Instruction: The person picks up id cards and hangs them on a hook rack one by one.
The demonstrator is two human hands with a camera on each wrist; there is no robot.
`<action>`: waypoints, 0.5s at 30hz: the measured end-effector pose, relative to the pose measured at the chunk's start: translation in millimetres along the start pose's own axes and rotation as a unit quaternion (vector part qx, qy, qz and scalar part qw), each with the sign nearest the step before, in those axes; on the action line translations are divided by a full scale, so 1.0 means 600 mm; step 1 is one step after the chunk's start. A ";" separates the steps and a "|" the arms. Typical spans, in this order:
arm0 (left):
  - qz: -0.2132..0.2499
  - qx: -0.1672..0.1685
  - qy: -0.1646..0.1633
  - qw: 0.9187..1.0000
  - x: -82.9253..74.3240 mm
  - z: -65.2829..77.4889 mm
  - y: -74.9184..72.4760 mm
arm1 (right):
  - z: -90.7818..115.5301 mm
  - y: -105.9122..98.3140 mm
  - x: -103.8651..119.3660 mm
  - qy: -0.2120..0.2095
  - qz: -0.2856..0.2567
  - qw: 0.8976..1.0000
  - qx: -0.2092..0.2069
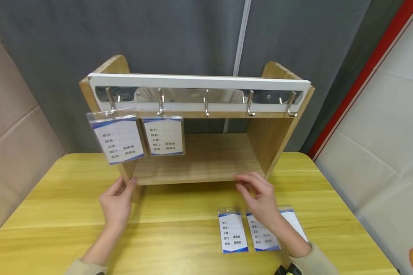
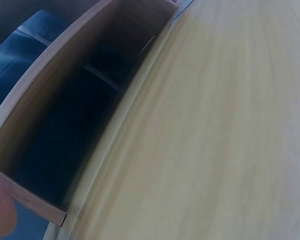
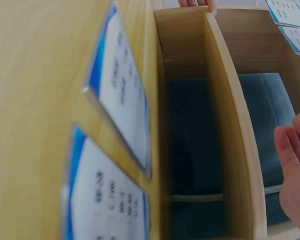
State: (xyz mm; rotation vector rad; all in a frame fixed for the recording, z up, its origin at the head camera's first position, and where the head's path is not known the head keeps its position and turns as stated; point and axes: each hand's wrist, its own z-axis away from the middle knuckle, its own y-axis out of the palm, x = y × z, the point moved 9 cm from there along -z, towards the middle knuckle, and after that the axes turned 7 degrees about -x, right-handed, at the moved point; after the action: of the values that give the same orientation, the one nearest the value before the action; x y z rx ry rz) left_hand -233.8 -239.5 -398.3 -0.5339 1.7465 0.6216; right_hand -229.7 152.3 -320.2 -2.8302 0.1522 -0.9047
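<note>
A wooden rack (image 1: 196, 164) with a white hook rail (image 1: 192, 81) along its upper front stands on the table. At its lower left side panel, my left hand (image 1: 117, 204) grips the edge; in the left wrist view only part of a finger or thumb (image 2: 1, 207) shows. Beside the shelf's front edge on the right is my right hand (image 1: 259, 194), fingers loosely bent, with nothing visible in them. One badge holder (image 1: 118, 139) hangs tilted from the leftmost hook, and another badge holder (image 1: 163, 135) hangs straighter from the second hook.
Three more badge holders lie on the table under and beside my right forearm: a left one (image 1: 233, 233), a middle one (image 1: 261, 233) and a partly covered right one (image 1: 293, 221). Three metal hooks to the right, including the middle hook (image 1: 206, 103), bear nothing. A grey curtain (image 1: 179, 38) hangs behind.
</note>
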 end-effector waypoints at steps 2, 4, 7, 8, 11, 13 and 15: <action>0.001 -0.001 -0.001 1.000 0.003 -0.001 0.000 | 0.007 -0.003 -0.005 0.016 0.021 1.000 0.010; 0.002 -0.001 -0.004 1.000 0.005 -0.001 0.000 | 0.014 -0.003 -0.009 0.025 0.040 0.999 0.023; 0.001 0.001 -0.007 1.000 0.006 0.000 0.000 | 0.026 0.000 -0.018 0.038 0.061 0.996 0.048; 0.002 0.001 -0.009 1.000 0.006 0.000 0.000 | 0.030 0.002 -0.023 0.049 0.064 0.995 0.058; -0.003 0.000 -0.008 1.000 0.003 0.001 -0.002 | 0.045 0.007 -0.043 0.104 0.066 0.988 0.090; -0.007 0.000 -0.006 1.000 0.002 0.000 -0.002 | 0.055 0.009 -0.058 0.150 0.066 0.980 0.111; -0.009 0.001 -0.005 1.000 0.001 -0.001 -0.001 | 0.064 0.010 -0.070 0.187 0.072 0.971 0.131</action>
State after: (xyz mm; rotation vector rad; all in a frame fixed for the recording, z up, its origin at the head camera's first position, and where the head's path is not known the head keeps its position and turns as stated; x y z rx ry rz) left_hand -233.8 -240.2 -398.7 -0.5439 1.7319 0.6096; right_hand -241.7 157.3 -375.9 -2.3516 0.2584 -1.3081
